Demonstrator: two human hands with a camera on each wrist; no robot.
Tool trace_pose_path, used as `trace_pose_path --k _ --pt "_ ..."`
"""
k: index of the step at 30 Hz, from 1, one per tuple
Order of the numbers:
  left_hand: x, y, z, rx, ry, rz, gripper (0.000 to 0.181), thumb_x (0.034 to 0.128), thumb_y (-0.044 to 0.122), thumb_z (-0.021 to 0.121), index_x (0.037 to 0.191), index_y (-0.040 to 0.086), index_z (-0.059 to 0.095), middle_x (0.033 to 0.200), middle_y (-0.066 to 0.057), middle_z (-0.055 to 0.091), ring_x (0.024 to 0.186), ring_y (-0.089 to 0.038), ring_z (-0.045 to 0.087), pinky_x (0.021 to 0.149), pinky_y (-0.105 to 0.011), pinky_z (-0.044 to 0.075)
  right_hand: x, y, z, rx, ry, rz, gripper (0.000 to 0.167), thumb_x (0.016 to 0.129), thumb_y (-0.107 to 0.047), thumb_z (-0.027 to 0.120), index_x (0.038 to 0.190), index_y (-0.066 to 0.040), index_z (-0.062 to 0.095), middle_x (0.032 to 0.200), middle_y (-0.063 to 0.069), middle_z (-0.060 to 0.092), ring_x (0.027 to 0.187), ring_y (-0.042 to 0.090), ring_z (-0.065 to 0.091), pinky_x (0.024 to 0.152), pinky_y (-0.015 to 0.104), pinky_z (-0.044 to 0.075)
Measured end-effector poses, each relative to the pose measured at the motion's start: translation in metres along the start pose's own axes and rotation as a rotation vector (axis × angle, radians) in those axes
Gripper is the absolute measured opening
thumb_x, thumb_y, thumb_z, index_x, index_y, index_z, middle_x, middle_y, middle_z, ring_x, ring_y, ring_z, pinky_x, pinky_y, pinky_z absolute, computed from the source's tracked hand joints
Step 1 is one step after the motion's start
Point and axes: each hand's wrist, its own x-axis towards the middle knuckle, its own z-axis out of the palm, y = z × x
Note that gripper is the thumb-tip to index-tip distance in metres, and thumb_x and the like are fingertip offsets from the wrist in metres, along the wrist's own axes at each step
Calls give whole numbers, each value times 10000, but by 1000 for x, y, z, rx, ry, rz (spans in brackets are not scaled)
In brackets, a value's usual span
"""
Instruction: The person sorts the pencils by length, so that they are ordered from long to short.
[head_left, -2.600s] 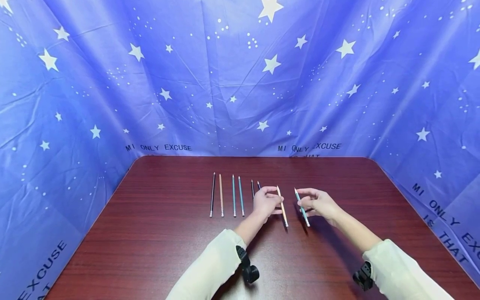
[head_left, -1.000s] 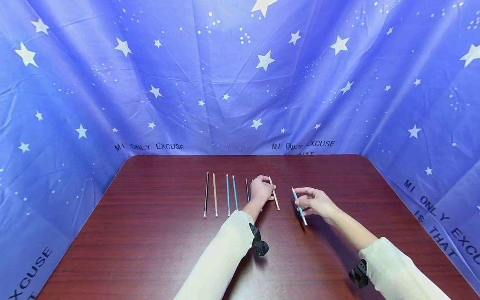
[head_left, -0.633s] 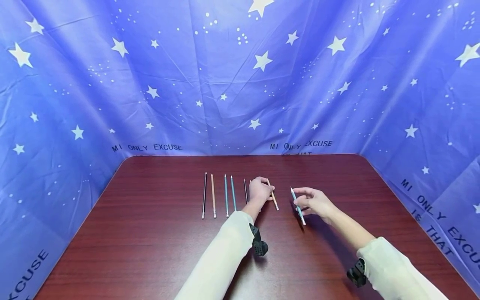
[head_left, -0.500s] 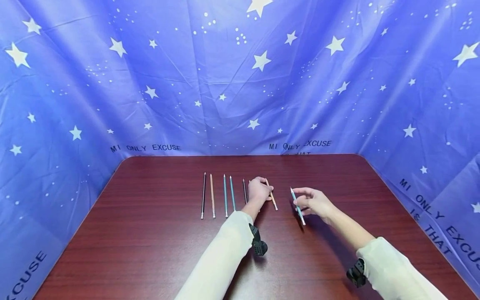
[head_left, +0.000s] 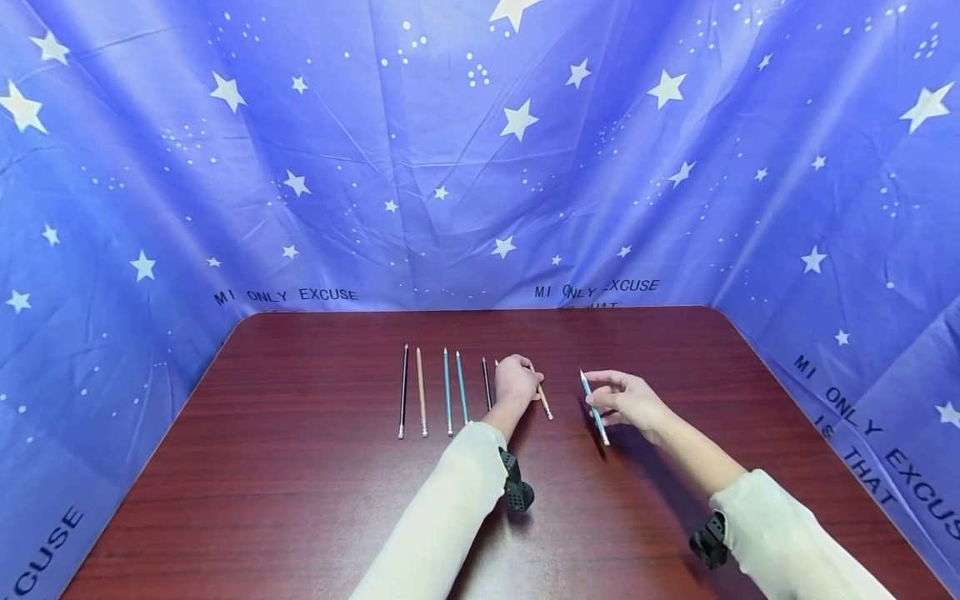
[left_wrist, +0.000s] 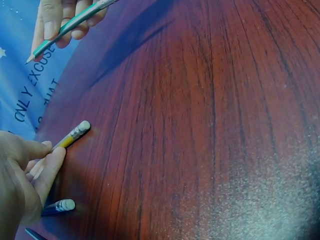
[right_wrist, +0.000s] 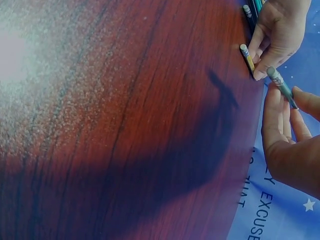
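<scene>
My left hand (head_left: pixel 517 381) pinches a yellow pencil (head_left: pixel 546 403) by its middle, low over the table at the right end of a row of pencils. In the left wrist view its white eraser end (left_wrist: pixel 82 127) points toward the near side; whether it touches the wood I cannot tell. My right hand (head_left: pixel 632 407) holds a teal pencil (head_left: pixel 596 408) between thumb and fingers, tilted above the table, tip away from me. Beneath the left hand a dark pencil (left_wrist: pixel 58 206) is partly hidden, just left of the yellow one.
Lying side by side to the left are a black pencil (head_left: pixel 403 392), a tan pencil (head_left: pixel 422 392), two teal pencils (head_left: pixel 448 392) and another dark pencil (head_left: pixel 487 382). A starry blue cloth (head_left: pixel 420 167) hangs around the back and sides of the brown table (head_left: pixel 300 500).
Since the oldest frame, my left hand has carried the yellow pencil farther from me and down toward the table. Lately it barely moves. The right hand keeps holding the teal pencil in nearly the same place.
</scene>
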Motion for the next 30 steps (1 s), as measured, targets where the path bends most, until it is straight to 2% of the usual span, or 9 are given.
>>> trace_pose_path --k 9,19,30 --pt "1 0 0 -30 -2 -11 214 776 -23 693 977 -47 624 845 -108 691 570 -131 646 417 -182 535 5 -3 1 3 27 15 562 851 -48 624 1345 86 393 804 -52 651 697 77 603 637 238 580" --pt "-2 1 -1 17 6 -4 197 780 -11 690 966 -40 634 836 -100 691 564 -137 654 407 -171 526 13 -2 2 26 69 12 547 844 -45 624 1325 100 410 830 -40 684 734 101 640 639 235 584" --pt "-2 0 0 26 -2 18 212 788 -14 679 990 -44 625 854 -106 700 583 -137 657 411 -171 528 21 -4 2 40 89 15 539 869 -61 604 1343 85 393 804 -75 681 687 68 622 624 221 577"
